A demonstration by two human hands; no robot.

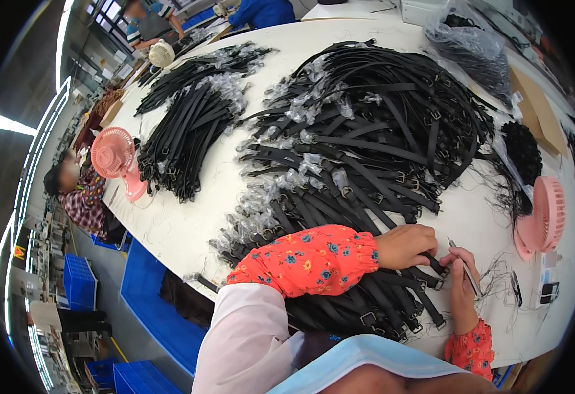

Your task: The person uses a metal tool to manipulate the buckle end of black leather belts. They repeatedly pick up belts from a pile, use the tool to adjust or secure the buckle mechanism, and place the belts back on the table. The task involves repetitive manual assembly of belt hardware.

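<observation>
Belt (437, 265) over the desk (169, 226), its end pinched by the left hand (407, 247); if that loosens, I fear the metal tool (475, 284) (tweezers, perhaps) gripped by the right hand (462, 279) slipping and scratching it.

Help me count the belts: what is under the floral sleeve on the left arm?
Black belts show on both sides of the floral sleeve, with clear plastic wrapping near its upper edge. What lies directly beneath is covered.
</observation>
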